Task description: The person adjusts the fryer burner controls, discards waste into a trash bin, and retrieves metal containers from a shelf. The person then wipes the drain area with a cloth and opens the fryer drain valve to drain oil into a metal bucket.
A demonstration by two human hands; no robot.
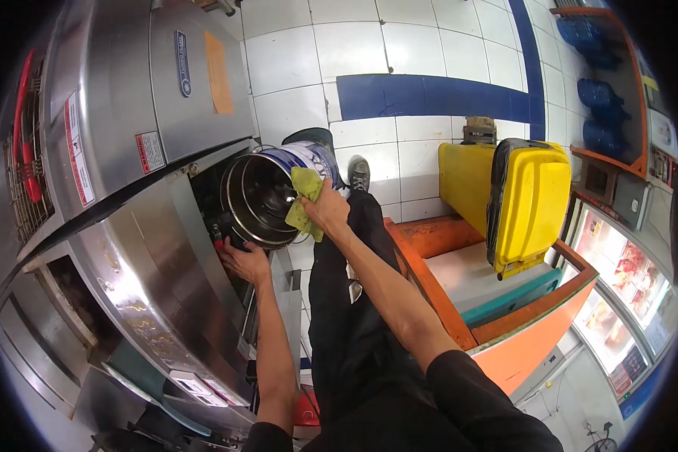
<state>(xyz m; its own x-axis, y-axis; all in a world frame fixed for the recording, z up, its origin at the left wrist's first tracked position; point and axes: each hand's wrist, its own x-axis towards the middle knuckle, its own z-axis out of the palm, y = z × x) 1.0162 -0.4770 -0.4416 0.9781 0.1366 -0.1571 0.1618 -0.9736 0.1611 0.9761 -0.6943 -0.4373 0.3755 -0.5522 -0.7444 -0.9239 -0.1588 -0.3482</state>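
Observation:
A shiny round metal pot (237,188) sits at the open lower front of a stainless steel cabinet, with dark liquid or shadow inside. My right hand (328,209) grips a yellow-green cloth (306,197) against the pot's right rim. Beside the pot's lower edge, my left hand (246,261) has its fingers curled at a dark fitting with a bit of red; what they hold is partly hidden. Just behind the pot is a blue-and-white bucket (309,156).
Stainless fryer-like units (147,256) line the left, with a red-handled wire basket (29,143) on top. To the right stand a yellow bin (531,203) and an orange-framed box (459,301). My shoe (358,175) rests on white floor tiles (410,45).

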